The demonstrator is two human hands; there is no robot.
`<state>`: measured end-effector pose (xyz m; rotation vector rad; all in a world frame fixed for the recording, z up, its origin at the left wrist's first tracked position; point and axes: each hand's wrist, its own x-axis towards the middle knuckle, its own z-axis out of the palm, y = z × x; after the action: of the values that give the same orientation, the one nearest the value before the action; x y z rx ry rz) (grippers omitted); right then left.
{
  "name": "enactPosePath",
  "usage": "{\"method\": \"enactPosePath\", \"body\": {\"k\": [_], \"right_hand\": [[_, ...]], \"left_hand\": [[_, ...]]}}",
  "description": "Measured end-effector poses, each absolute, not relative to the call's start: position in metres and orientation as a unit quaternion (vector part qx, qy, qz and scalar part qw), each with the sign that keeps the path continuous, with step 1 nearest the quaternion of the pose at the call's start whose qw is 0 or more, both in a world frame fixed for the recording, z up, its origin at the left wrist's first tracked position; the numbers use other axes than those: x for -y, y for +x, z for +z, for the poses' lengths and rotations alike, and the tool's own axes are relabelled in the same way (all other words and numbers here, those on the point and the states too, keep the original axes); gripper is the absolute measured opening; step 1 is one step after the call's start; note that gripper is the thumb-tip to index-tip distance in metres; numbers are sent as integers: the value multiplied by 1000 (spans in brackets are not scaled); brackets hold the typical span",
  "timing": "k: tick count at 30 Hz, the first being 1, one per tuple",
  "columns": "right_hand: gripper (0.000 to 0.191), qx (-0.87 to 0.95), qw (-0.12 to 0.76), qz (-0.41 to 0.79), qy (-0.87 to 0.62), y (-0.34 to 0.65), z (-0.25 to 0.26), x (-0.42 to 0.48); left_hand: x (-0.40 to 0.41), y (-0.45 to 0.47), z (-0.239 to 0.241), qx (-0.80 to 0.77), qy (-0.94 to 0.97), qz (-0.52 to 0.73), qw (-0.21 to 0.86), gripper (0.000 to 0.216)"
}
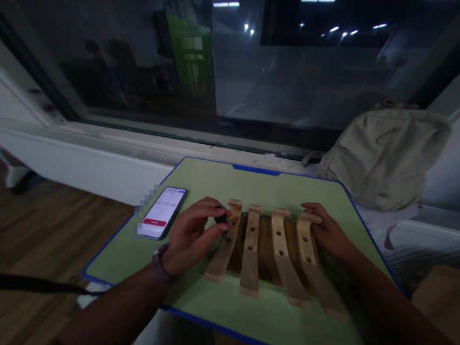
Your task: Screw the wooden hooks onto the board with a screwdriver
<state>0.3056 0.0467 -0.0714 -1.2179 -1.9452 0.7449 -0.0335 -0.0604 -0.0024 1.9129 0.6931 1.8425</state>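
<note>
My left hand (191, 236), with a band on its wrist, pinches a small black object (220, 219) between thumb and fingers; its exact kind is too dark to tell. It is held beside the upper part of the leftmost curved wooden piece (218, 263). Several such pale wooden pieces lie side by side across a brown panel (265, 252), each with dark round spots like holes or screw heads. My right hand (330, 233) grips the curved top of the rightmost wooden piece (305, 231); some of its fingers are hidden behind the wood.
Everything lies on a pale green table (213, 179) with a blue edge. A phone (163, 212) with a lit timer lies to the left. Behind stand a white radiator (104, 166) and a dark window (238, 86). A beige backpack (390, 155) leans at the back right.
</note>
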Motion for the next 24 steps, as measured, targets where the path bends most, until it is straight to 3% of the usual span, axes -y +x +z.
{"method": "enactPosePath", "body": {"k": [7,12,16,24], "right_hand": [[33,745,353,299,-481,306,-71,-48],[32,742,358,296,-484,306,-72,-49],[34,743,350,298,-487,305,-71,-48],[34,740,355,289,-492,304,-69,-46]], "left_hand": [[63,-27,-8,-225,704,631,238,33],[57,-33,-6,-214,731,624,172,26],[54,-34,-5,-234,694,668,131,38],[64,-29,-8,-248,691,639,232,46]]}}
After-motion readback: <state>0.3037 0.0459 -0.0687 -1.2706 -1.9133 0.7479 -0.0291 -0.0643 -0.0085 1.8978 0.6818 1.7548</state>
